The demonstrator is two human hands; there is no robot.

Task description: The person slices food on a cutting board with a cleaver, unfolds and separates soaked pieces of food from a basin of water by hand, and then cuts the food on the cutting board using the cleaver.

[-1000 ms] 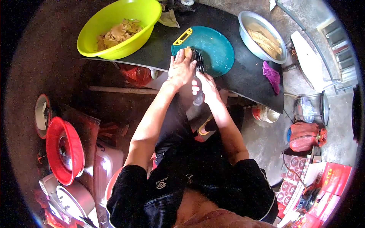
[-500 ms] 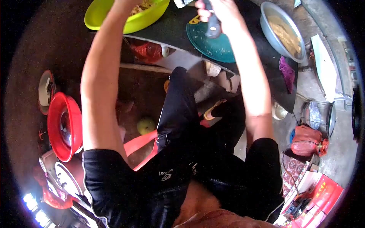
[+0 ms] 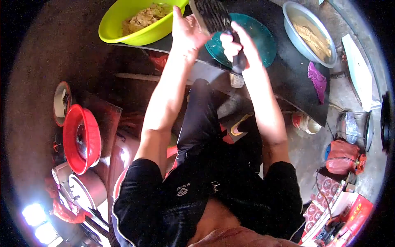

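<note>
My right hand (image 3: 242, 45) is closed around the black handle of a cleaver (image 3: 212, 16), whose broad, dark, ridged blade points up and to the left. My left hand (image 3: 190, 32) is beside the blade's left edge with its thumb stretched out and palm turned toward it; its other fingers are partly hidden. Below the cleaver lies a round teal cutting board (image 3: 263, 45), with small wet-looking bits on it. Left of my hands stands a lime-green basin (image 3: 111, 26) holding a heap of pale cut food (image 3: 146, 18).
On the dark table (image 3: 284, 78) at right are a grey metal bowl (image 3: 290, 37) with tan strips in liquid (image 3: 312, 39) and a purple cloth (image 3: 317, 80). A red basin (image 3: 94, 142) stands low at left. A red bag (image 3: 342, 156) sits at lower right.
My left hand has come from over the lime basin to the cleaver's blade. My right hand has drawn the cleaver nearer to me, bringing its broad blade into view.
</note>
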